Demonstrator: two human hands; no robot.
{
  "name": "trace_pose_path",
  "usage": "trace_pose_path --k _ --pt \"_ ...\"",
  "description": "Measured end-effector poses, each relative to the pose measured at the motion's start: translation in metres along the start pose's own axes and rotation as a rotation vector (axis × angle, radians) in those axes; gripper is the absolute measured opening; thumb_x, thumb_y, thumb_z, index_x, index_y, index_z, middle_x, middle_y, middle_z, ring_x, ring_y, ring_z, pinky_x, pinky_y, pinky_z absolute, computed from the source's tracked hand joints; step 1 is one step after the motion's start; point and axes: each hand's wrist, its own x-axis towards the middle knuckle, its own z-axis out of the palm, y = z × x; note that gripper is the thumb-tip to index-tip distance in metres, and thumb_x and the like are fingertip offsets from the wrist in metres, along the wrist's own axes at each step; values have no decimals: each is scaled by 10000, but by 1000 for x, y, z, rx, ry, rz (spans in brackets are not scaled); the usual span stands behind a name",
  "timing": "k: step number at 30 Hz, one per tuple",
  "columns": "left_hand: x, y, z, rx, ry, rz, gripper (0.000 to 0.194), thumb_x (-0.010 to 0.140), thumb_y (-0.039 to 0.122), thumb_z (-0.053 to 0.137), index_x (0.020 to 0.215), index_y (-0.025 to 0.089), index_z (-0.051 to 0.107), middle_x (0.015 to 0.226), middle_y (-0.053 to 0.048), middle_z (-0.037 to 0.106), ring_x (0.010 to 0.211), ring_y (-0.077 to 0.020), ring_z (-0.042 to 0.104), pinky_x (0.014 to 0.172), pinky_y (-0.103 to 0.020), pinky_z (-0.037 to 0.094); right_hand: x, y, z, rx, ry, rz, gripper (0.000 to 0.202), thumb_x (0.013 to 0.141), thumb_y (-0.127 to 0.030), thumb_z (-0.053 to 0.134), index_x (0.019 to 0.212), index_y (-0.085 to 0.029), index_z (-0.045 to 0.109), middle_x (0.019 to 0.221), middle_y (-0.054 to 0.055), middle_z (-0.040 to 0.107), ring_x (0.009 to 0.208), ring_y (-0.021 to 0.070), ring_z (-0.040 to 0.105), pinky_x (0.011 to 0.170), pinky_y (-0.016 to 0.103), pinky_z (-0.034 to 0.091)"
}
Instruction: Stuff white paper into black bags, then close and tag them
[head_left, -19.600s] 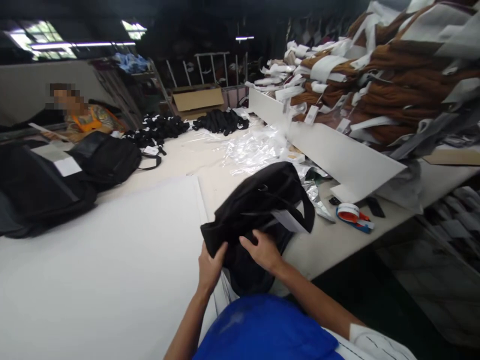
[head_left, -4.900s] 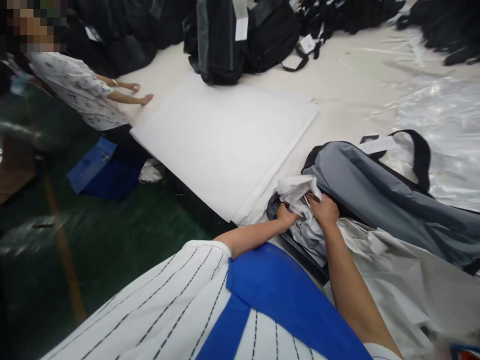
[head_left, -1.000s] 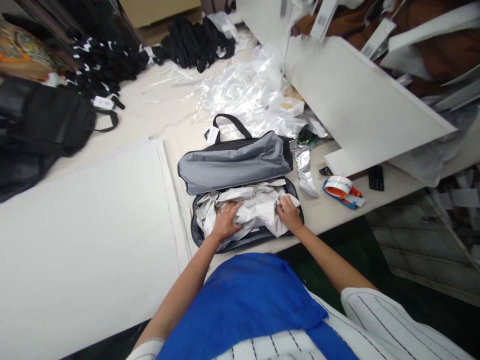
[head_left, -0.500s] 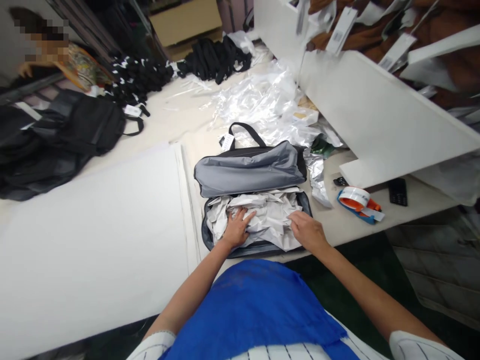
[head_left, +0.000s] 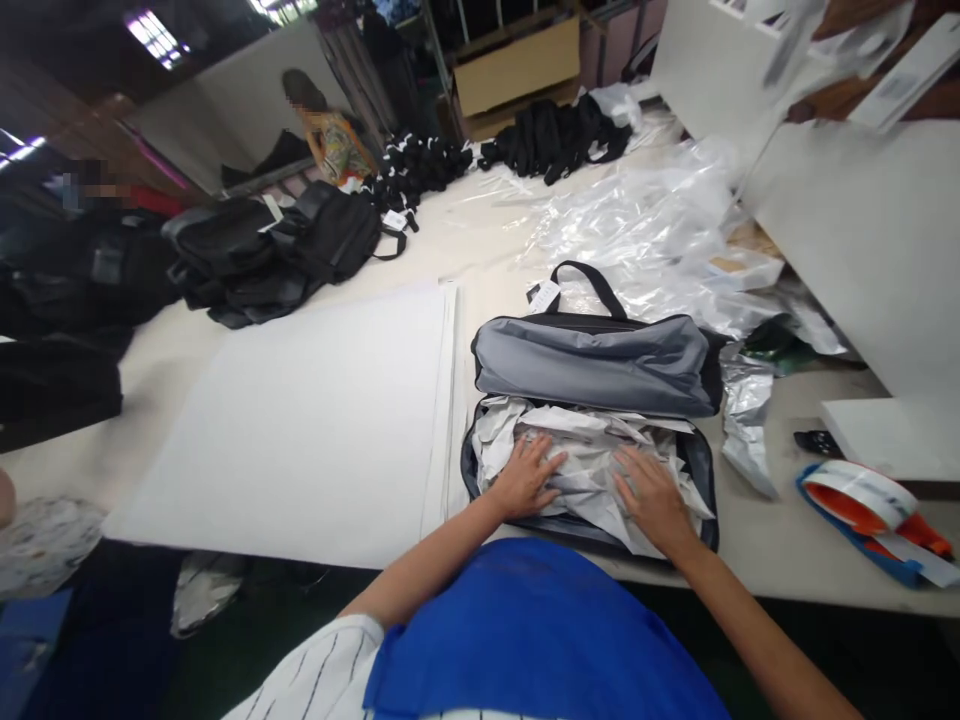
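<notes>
An unzipped black bag with a grey lining [head_left: 592,362] lies on the table, its flap folded back and its tagged handle [head_left: 596,285] at the far side. Crumpled white paper [head_left: 589,450] fills the lower compartment. On the left part of the paper rests my left hand [head_left: 527,478], fingers spread. My right hand [head_left: 654,497] lies on the paper's right part with its fingers stretched out. Neither hand grips anything.
Flat white sheets [head_left: 330,430] lie left of the bag. Black bags [head_left: 300,245] are heaped beyond them, near a seated person. Clear plastic [head_left: 637,215] spreads behind the bag. A tape dispenser [head_left: 862,510] and a white panel [head_left: 862,240] are at the right.
The view has swung left, so the bag appears farther right. My right hand has opened from a pinch at the paper's right side and moved inward onto it. My left hand stays on the paper.
</notes>
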Motion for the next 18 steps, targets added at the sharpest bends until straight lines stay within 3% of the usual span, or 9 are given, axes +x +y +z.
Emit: trace_pose_path --k 3,6,9,12,15,18 --pt "-12 -6 -13 51 158 -88 537 963 405 405 1449 178 391 1585 -166 260 1507 -290 124 1203 -577 134 15 -4 -15 2 164 16 384 984 -310 443 1328 -172 543 1423 109 498 1353 263 391 1181 473 218" --pt "-10 -25 -16 114 237 -305 580 944 423 444 1456 159 375 1605 -185 185 1508 -333 79 1195 -602 117 31 2 1 -76 217 86 453 975 -357 482 1378 -150 500 1417 154 479 1337 303 393 1160 517 223" --pt "0 -50 -7 137 194 -445 686 911 467 494 1486 142 311 1602 -215 165 1494 -373 111 1181 -606 142 40 12 34 -184 155 147 477 991 -345 433 1402 -107 475 1397 208 469 1309 332 405 1125 543 258" --pt "10 -68 5 134 135 -466 703 912 474 478 1488 122 285 1573 -224 240 1475 -356 190 1172 -555 204 44 17 57 -247 84 182 463 998 -326 395 1357 -59 514 1349 237 497 1287 344 413 1119 547 255" --pt "17 -79 10 69 55 -505 692 902 468 491 1470 120 302 1481 -213 396 1393 -330 358 1107 -484 341 48 16 56 -250 20 195 472 987 -332 410 1351 -53 521 1349 238 498 1272 344 419 1115 541 260" --pt "21 -83 7 24 3 -516 676 898 444 509 1463 132 310 1435 -207 447 1326 -327 440 1060 -479 392 50 15 37 -181 -45 210 489 954 -326 463 1370 -73 508 1367 214 495 1257 328 441 1093 507 313"
